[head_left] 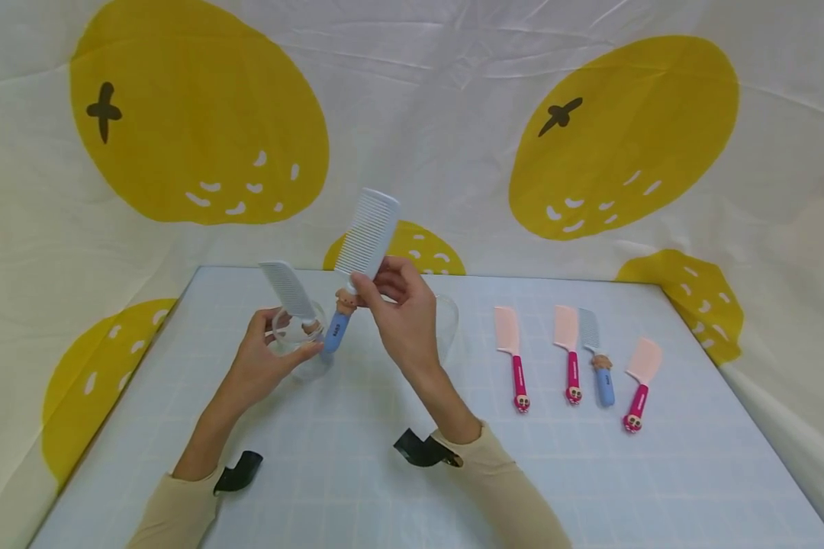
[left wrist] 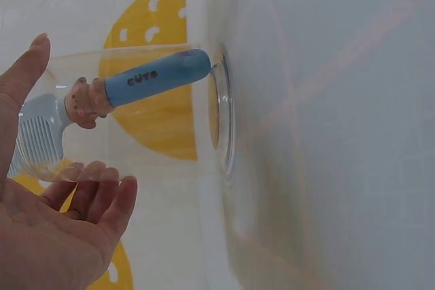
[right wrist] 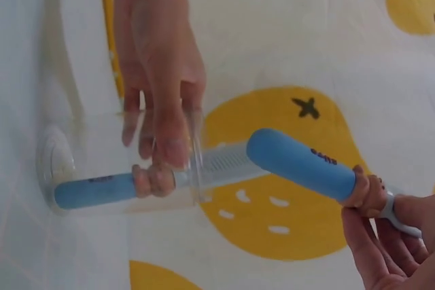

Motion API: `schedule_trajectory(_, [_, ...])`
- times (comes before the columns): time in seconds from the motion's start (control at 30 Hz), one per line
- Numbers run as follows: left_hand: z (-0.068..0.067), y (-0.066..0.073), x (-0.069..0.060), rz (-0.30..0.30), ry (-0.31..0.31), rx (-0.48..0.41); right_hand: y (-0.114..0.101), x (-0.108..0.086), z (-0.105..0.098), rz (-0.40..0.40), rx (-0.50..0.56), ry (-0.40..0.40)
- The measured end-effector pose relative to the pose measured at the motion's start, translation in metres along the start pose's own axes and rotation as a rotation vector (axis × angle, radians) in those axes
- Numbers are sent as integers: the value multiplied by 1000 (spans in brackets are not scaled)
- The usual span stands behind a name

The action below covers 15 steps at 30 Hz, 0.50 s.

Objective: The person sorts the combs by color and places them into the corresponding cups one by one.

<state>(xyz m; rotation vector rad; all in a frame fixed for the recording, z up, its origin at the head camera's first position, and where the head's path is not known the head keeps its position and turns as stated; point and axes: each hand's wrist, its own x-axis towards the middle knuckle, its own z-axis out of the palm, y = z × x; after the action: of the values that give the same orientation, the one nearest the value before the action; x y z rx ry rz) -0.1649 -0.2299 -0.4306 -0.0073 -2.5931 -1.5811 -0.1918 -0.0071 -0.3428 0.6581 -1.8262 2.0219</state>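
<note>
A clear cup (head_left: 309, 369) stands on the table at left centre, with a blue-handled comb (head_left: 288, 290) upright in it, handle down. My left hand (head_left: 264, 366) holds the cup round its upper part, thumb on the near side and fingers behind. My right hand (head_left: 405, 316) pinches a second blue-handled comb (head_left: 368, 232) near its bear figure, teeth end up. In the right wrist view that comb's blue handle (right wrist: 299, 164) hangs above and beside the cup's rim, outside it. The left wrist view shows the handle (left wrist: 160, 78) of the comb inside the cup.
On the right of the table (head_left: 357, 488) lie a pink comb (head_left: 508, 332), another pink comb (head_left: 566, 328), a blue-handled comb (head_left: 603, 385) close beside it, and a tilted pink comb (head_left: 645, 360). Behind my right wrist stands another clear container (head_left: 447, 324).
</note>
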Motion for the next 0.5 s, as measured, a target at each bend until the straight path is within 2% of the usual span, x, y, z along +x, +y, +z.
schedule_trajectory(0.27, [0, -4, 1, 57, 5, -29, 7, 5, 23, 3, 61, -2])
schedule_trajectory(0.5, [0, -3, 0, 39, 1, -23, 16, 9, 39, -32, 81, 30])
